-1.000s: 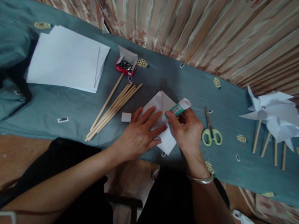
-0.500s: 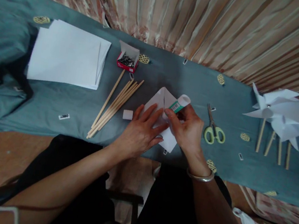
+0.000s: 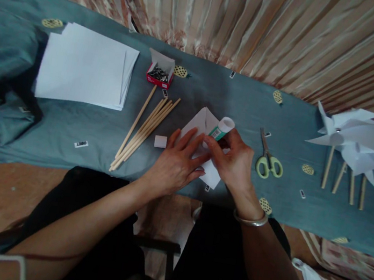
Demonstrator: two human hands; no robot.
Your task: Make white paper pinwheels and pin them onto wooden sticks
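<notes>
A glue stick (image 3: 221,129) with a white and green barrel is in my right hand (image 3: 237,159), tilted with its lower end down at the paper. Under both hands lies a white paper square (image 3: 210,174) with slits cut in from its corners. My left hand (image 3: 177,160) rests flat on this paper with its fingers spread. Just left of those fingertips lies a white glue cap (image 3: 160,141). The tip of the glue stick is hidden behind my fingers.
Wooden sticks (image 3: 145,135) lie to the left, below a red box of metal pins (image 3: 159,75). A stack of white paper (image 3: 85,67) is further left. Green-handled scissors (image 3: 269,160) lie right of my hand. Paper pinwheels on sticks (image 3: 357,138) are at the far right.
The glue stick has shifted slightly left and tilts a little differently in my right hand. My left hand stays on the paper.
</notes>
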